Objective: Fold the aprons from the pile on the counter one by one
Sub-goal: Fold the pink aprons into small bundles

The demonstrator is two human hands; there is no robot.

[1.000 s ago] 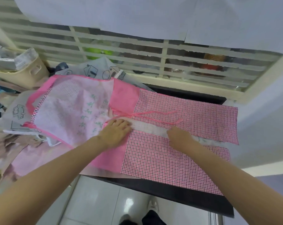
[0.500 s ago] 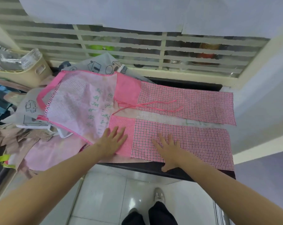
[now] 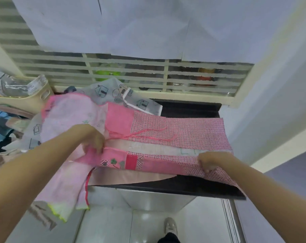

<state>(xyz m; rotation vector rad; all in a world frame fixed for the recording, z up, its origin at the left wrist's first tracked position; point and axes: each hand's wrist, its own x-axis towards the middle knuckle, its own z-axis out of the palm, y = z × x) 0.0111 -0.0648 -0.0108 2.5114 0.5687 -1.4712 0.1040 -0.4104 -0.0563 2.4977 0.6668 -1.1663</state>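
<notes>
Hands (image 3: 94, 139) (image 3: 210, 162) gripping pink apron (image 3: 175, 132), writing illegible

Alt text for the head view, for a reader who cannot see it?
Both hands, left hand and right hand, grip the near edge of a pink checked fabric apron, lifting it over a dark counter; more aprons lie piled at left.

Apron (image 3: 183, 132) pink, checked; counter (image 3: 187, 109) black

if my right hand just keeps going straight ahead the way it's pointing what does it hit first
Probably the far checked half of the pink apron, lying flat past the pale strip. The right hand grips the near edge and points toward it; depth is hard to judge.
</notes>
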